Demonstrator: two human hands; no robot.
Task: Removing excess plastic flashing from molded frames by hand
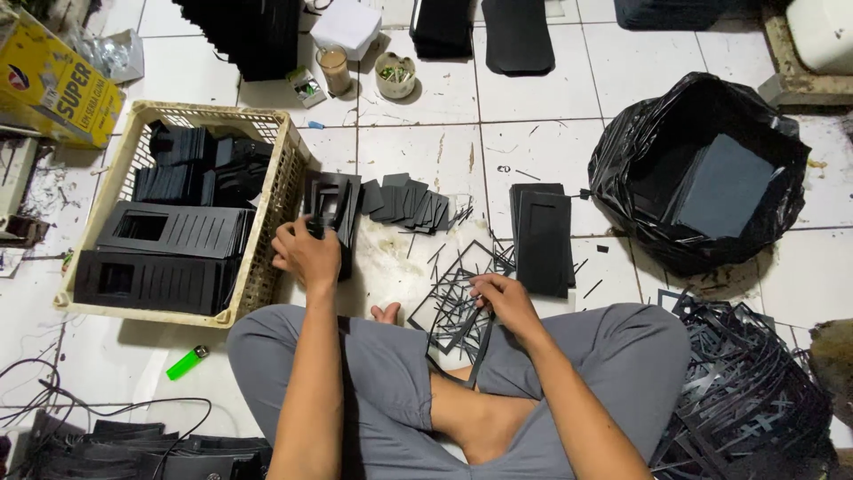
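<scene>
Basket (267, 231): far left, holding finished black die-cut cards.
Left hand (306, 253): my grip closed on an upright black die-cut card (330, 206), just beside the basket.
Right hand (502, 298): my grip pinches black offcut strips (458, 311), long axis running toward my lap.

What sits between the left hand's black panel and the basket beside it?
Nothing visible. The left hand holds the black cut panel right against the outer wall of the cream plastic basket; only that wall separates them. The right hand holds black offcut strips away to the side.
</scene>
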